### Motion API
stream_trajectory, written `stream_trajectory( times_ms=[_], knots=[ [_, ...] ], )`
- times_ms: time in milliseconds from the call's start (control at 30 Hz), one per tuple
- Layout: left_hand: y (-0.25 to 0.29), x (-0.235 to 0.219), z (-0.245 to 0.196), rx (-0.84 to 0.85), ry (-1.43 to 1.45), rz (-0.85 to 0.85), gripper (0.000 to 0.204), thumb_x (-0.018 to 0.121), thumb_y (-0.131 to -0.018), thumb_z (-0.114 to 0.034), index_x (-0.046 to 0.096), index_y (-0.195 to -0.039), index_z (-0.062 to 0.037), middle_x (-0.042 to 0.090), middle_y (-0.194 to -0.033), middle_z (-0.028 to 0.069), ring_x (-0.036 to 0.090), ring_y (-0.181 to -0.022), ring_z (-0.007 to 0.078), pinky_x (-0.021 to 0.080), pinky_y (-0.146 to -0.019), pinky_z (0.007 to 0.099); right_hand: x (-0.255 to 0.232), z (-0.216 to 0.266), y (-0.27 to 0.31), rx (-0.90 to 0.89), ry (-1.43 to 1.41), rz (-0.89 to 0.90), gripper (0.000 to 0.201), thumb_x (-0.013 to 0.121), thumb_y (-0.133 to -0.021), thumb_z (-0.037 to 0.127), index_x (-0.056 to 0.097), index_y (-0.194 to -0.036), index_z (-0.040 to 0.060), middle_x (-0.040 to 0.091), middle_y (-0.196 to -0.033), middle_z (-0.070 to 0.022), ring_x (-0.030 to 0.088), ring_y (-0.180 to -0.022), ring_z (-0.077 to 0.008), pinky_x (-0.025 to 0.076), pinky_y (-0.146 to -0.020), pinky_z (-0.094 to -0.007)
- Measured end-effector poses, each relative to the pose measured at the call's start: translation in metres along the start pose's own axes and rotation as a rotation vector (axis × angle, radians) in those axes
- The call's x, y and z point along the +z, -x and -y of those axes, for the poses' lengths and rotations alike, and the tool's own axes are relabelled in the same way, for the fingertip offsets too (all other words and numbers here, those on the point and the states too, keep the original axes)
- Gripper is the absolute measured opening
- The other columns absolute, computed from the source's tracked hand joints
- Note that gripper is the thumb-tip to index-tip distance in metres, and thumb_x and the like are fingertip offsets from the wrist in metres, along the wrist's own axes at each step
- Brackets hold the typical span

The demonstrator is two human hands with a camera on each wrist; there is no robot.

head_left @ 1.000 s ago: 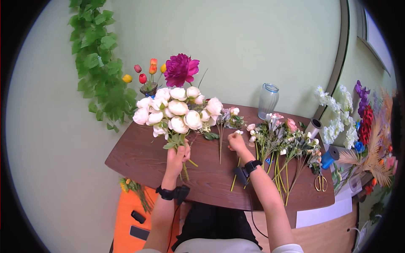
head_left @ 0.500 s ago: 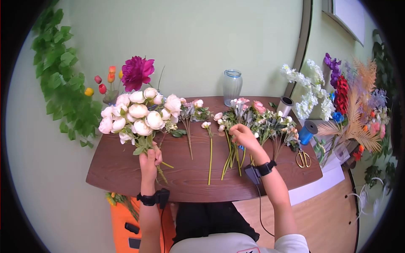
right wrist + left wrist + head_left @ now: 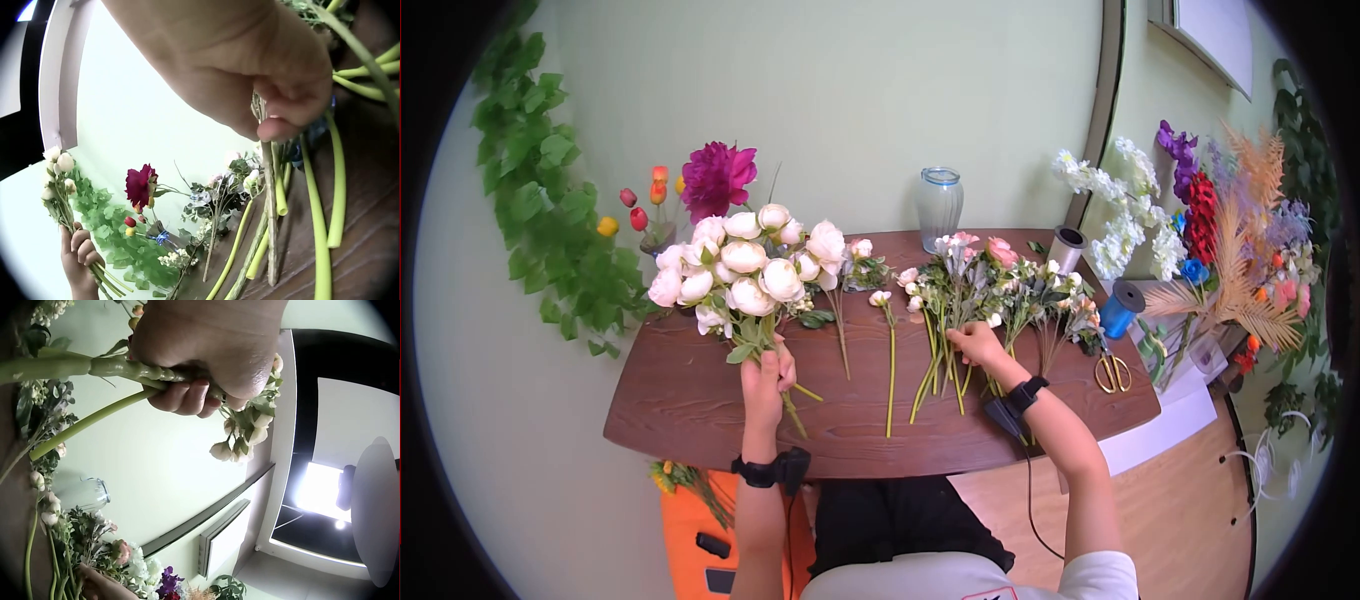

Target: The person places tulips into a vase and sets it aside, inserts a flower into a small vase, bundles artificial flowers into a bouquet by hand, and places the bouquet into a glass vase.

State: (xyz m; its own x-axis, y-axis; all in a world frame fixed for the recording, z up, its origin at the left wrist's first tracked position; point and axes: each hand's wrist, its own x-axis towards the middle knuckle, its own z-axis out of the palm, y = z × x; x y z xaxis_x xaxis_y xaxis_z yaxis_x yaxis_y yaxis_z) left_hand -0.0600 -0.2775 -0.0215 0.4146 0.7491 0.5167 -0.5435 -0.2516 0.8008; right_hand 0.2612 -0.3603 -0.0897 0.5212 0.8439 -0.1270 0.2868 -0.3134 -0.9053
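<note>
White flowers (image 3: 743, 257); shirt print (image 3: 990, 593) (unreadable)

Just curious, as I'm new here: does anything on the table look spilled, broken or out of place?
Nothing stands out: the white flowers in the left hand look whole, the glass vase stands upright, and no spill shows.

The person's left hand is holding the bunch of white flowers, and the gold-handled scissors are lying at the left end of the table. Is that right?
Not quite: the gold-handled scissors lie at the table's right end, near the blue spool, as the head view shows. The left hand does hold the bunch of white flowers.
</note>
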Motion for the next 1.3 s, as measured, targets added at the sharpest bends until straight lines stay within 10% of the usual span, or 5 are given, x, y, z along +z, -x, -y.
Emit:
stream_trajectory(
  times_ms=[500, 900, 1300],
  knots=[
    [0.002, -0.011, -0.01, 0.029, 0.048, -0.029, 0.032, 0.043, -0.089, -0.032, 0.04, -0.102, -0.0023, 0.035, -0.062, -0.0006, 0.029, -0.044, 0.0044, 0.023, -0.04, 0.018, 0.015, 0.122, 0.025, -0.455, -0.358, 0.02, 0.018, 0.044, -0.088, 0.018, 0.043, -0.076, 0.0048, 0.052, -0.057, -0.0024, 0.04, -0.038, -0.0069, 0.032, -0.035, -0.0206],
    [0.01, -0.02, -0.019, 0.03, 0.005, -0.081, 0.033, 0.043, -0.088, -0.037, 0.04, -0.099, -0.0052, 0.032, -0.061, -0.001, 0.027, -0.042, 0.0049, 0.021, -0.038, 0.018, 0.18, 0.126, -0.002, -0.36, -0.334, 0.45, 0.022, 0.046, -0.088, 0.02, 0.042, -0.072, 0.0047, 0.054, -0.057, -0.0047, 0.046, -0.039, -0.0087, 0.037, -0.036, -0.022],
    [0.009, -0.018, -0.009, 0.019, 0.099, -0.068, 0.031, 0.042, -0.09, -0.03, 0.04, -0.102, -0.0021, 0.035, -0.062, -0.0004, 0.029, -0.043, 0.004, 0.022, -0.039, 0.0178, 0.206, 0.106, 0.001, -0.105, -0.179, 0.426, 0.029, 0.052, -0.083, 0.028, 0.05, -0.075, -0.0001, 0.054, -0.057, -0.005, 0.053, -0.043, -0.0124, 0.044, -0.039, -0.0238]
  ],
)
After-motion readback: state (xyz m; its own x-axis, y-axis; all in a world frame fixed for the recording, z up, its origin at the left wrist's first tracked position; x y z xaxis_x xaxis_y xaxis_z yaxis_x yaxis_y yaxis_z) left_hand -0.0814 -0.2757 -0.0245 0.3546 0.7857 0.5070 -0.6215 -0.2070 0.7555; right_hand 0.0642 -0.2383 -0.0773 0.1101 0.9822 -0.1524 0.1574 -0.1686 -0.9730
